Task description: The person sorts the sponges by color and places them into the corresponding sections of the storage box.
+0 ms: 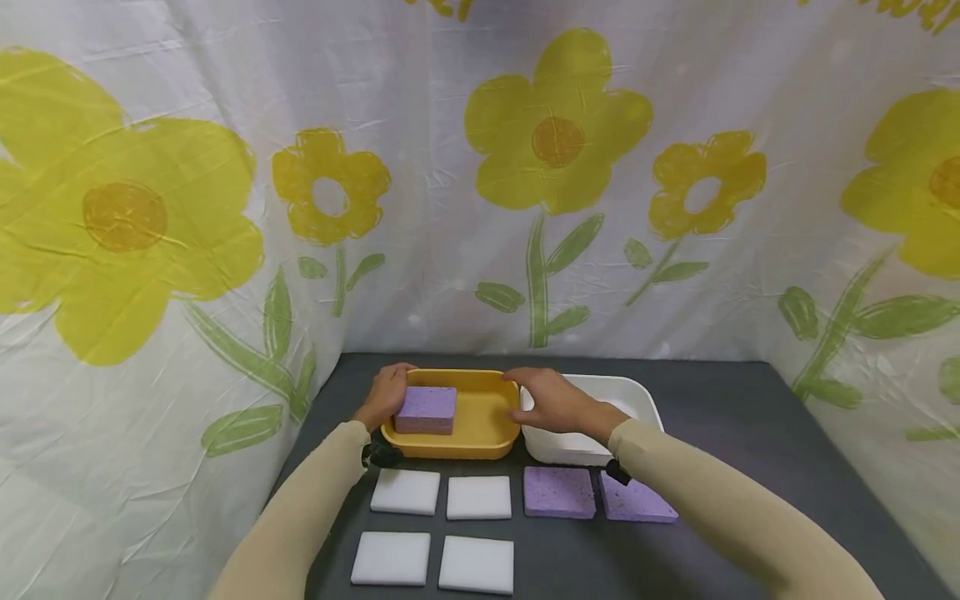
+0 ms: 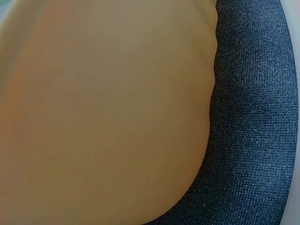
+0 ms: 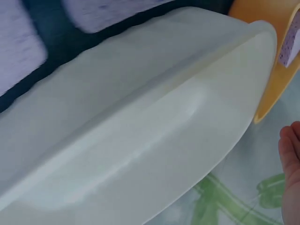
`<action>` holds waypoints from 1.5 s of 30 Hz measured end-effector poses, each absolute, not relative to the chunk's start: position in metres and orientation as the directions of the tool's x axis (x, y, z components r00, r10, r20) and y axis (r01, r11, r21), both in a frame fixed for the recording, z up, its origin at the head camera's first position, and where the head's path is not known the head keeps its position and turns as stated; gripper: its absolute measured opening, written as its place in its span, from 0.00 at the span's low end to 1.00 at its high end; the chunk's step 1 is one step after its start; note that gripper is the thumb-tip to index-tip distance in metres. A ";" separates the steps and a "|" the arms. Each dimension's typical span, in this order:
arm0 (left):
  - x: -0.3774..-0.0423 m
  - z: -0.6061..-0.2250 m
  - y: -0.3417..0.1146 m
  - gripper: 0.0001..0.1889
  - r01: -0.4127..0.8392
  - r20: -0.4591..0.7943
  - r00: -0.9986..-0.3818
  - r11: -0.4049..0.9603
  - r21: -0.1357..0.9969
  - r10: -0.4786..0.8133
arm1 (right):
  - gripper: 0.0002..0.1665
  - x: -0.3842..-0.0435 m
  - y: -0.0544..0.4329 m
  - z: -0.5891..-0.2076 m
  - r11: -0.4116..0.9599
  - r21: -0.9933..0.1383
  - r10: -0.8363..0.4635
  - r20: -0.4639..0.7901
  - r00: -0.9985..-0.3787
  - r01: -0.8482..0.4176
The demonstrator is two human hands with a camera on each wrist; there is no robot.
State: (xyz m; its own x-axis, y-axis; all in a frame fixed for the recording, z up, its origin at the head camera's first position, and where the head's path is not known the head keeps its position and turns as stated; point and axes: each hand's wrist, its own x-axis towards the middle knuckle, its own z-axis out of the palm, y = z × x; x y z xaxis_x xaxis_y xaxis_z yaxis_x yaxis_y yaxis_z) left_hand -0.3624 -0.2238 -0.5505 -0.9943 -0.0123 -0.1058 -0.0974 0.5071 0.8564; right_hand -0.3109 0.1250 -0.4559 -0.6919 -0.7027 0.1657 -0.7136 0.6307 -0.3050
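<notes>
A yellow tray point(image 1: 480, 410) stands at the back of the table, with a small stack of purple sponges point(image 1: 426, 402) inside at its left. My left hand point(image 1: 386, 395) grips the tray's left rim; the tray's yellow wall point(image 2: 108, 112) fills most of the left wrist view, where the hand is hidden. Over the right end of the yellow tray, my right hand point(image 1: 558, 402) has thumb and fingers spread, holding nothing. In the right wrist view, the fingertips point(image 3: 288, 136) show beside the yellow tray's end. The right hand and wrist partly cover a white tray point(image 1: 624, 396).
Several white sponge pads point(image 1: 478, 497) lie in two rows in front of the yellow tray. Two flat purple sponges point(image 1: 558, 492) lie before the white tray, one partly behind my right sleeve point(image 1: 720, 492). A flower-printed curtain point(image 1: 427, 275) encloses the dark table point(image 1: 720, 408).
</notes>
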 end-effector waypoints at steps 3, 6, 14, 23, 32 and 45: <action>-0.361 -0.550 -0.224 0.27 -0.096 -0.104 -0.994 0.517 0.851 -0.015 | 0.33 -0.306 0.137 -0.454 0.625 -0.315 -0.702 0.173 -0.691 -0.714; -0.360 -0.549 -0.224 0.28 -0.092 -0.097 -0.995 0.520 0.849 -0.016 | 0.32 -0.301 0.149 -0.454 0.619 -0.311 -0.705 0.186 -0.685 -0.721; -0.359 -0.547 -0.223 0.27 -0.092 -0.101 -0.995 0.522 0.848 -0.011 | 0.33 -0.280 0.185 -0.465 0.660 -0.311 -0.656 0.204 -0.727 -0.683; -0.359 -0.548 -0.222 0.27 -0.094 -0.099 -0.995 0.523 0.847 -0.020 | 0.31 -0.246 0.225 -0.467 0.714 -0.319 -0.590 0.206 -0.781 -0.623; -0.358 -0.550 -0.223 0.27 -0.081 -0.090 -0.996 0.532 0.843 -0.009 | 0.29 -0.215 0.257 -0.465 0.696 -0.312 -0.583 0.280 -0.763 -0.647; -0.358 -0.546 -0.221 0.28 -0.098 -0.105 -0.994 0.532 0.841 -0.017 | 0.26 -0.176 0.304 -0.473 0.708 -0.201 -0.550 0.444 -0.707 -0.677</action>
State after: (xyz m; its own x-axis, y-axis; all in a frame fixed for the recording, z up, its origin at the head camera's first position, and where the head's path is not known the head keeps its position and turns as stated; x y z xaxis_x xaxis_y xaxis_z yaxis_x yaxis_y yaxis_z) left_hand -0.3579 -0.2207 -0.5455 -0.9943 -0.0166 -0.1050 -0.0976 0.5325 0.8408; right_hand -0.1761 0.3038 -0.4727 -0.7074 -0.5503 0.4436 -0.6769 0.7082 -0.2008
